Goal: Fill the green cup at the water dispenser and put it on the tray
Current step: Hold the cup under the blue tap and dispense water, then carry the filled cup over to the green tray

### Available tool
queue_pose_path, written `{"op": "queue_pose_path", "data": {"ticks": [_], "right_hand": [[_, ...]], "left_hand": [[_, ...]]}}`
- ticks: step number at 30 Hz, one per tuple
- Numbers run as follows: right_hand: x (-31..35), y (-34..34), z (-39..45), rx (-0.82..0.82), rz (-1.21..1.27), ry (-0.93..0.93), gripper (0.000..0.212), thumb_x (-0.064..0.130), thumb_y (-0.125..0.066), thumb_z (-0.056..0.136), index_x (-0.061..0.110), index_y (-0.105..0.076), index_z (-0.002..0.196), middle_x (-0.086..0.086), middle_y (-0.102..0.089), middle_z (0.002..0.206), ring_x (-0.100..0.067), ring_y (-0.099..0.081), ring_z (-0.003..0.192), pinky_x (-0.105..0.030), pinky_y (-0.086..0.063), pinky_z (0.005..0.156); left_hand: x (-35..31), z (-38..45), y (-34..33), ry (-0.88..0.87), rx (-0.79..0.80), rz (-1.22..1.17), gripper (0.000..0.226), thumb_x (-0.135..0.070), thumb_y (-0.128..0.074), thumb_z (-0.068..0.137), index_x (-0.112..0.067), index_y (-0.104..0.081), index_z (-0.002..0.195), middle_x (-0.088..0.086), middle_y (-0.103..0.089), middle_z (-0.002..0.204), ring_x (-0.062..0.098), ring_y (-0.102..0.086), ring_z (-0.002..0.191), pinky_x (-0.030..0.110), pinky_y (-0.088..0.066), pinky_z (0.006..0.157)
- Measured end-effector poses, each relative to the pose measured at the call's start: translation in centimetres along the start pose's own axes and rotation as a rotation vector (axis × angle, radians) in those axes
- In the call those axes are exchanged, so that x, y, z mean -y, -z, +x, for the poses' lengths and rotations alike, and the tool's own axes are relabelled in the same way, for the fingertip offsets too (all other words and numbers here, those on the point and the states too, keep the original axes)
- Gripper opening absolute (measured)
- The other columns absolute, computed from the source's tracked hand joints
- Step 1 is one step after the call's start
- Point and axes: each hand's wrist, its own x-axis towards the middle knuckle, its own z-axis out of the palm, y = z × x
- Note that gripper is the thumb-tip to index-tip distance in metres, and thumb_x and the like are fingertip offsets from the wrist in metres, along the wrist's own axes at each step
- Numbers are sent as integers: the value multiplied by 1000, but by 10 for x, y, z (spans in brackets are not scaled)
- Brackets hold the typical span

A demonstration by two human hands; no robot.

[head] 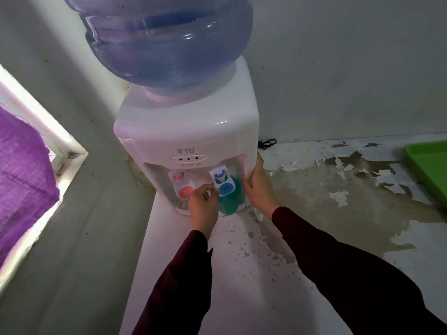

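Observation:
The green cup (231, 203) stands upright in the recess of the white water dispenser (188, 126), directly under the blue tap (225, 186). My left hand (203, 205) is just left of the cup, its fingertips pinched against the left edge of the blue tap's lever. My right hand (260, 187) lies flat against the dispenser's right front corner, thumb close to the cup but not holding it. The water level in the cup is hidden by the tap. The green tray (429, 170) lies on the counter at the far right, partly cut off by the frame.
A red tap (183, 189) sits left of the blue one. A large blue water bottle (167, 42) tops the dispenser. The counter (314, 213) has peeling, stained paint. A black cable (267, 143) lies behind the dispenser. Purple cloth (24, 175) hangs at the left window.

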Motion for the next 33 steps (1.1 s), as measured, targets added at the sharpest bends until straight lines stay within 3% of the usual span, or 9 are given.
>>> {"op": "queue_pose_path", "data": {"ticks": [5, 10, 13, 16, 20, 24, 28, 31, 33], "right_hand": [[0, 1, 0, 8, 7, -23, 71, 15, -53, 92, 24, -11, 148, -7, -48, 140, -19, -52, 123, -42, -51, 97], [0, 1, 0, 21, 8, -42, 72, 14, -52, 93, 28, -9, 148, -4, -49, 141, -16, -52, 123, -42, -49, 99], [1, 2, 0, 27, 1, -47, 71, 14, -53, 93, 29, -10, 148, -3, -50, 139, -15, -52, 121, -41, -48, 100], [2, 4, 0, 36, 18, -63, 71, 13, -52, 93, 28, -10, 149, -3, -47, 143, -16, -49, 126, -41, -46, 103], [5, 6, -3, 50, 49, -65, 71, 15, -52, 94, 28, -10, 149, -1, -42, 147, -17, -44, 132, -42, -42, 106], [0, 10, -17, 77, 104, -93, 67, 15, -49, 95, 23, -13, 150, -1, -32, 154, -18, -34, 139, -41, -35, 112], [-13, 15, -49, 134, 129, -157, 61, 6, -42, 96, 23, -17, 149, -2, -34, 151, -17, -39, 134, -31, -39, 106], [-26, 18, -70, 282, 73, -240, 66, 2, -51, 92, 28, -24, 146, -5, -32, 152, -20, -36, 136, -30, -41, 102], [-36, 23, -84, 358, 66, -265, 72, 12, -61, 87, 27, -24, 147, -4, -33, 152, -21, -34, 138, -36, -39, 106]], "left_hand": [[22, -19, -18, -135, -47, -71, 57, -41, -63, 83, -26, -35, 130, -3, -45, 128, 12, -49, 106, 12, -41, 79], [43, -20, -24, -75, 78, -73, 101, -36, -80, 68, -22, -18, 146, 5, -32, 151, 19, -35, 134, 38, -38, 107], [42, -12, -28, -97, 115, -157, 100, -27, -83, 66, -20, -22, 145, 2, -41, 147, 15, -43, 130, 34, -46, 101], [42, -6, -33, -118, 109, -207, 82, -20, -82, 67, -18, -38, 136, 1, -55, 134, 9, -55, 117, 21, -51, 90], [45, -6, -31, -120, 110, -203, 71, -19, -82, 67, -23, -45, 128, -4, -60, 122, 1, -57, 107, 7, -47, 78], [50, -14, -25, -115, 109, -222, 70, -20, -82, 66, -24, -47, 127, -9, -61, 119, 2, -59, 106, 14, -52, 78], [54, -31, -22, -75, 109, -225, 66, -22, -82, 65, -31, -48, 120, -14, -61, 113, 4, -60, 102, 24, -55, 78], [56, -45, -25, -40, 145, -213, 64, -21, -82, 66, -31, -47, 118, -9, -60, 111, 9, -60, 101, 30, -56, 78], [54, -56, -31, -57, 178, -177, 62, -22, -83, 66, -35, -46, 115, -11, -59, 109, 7, -58, 100, 31, -54, 79]]}}
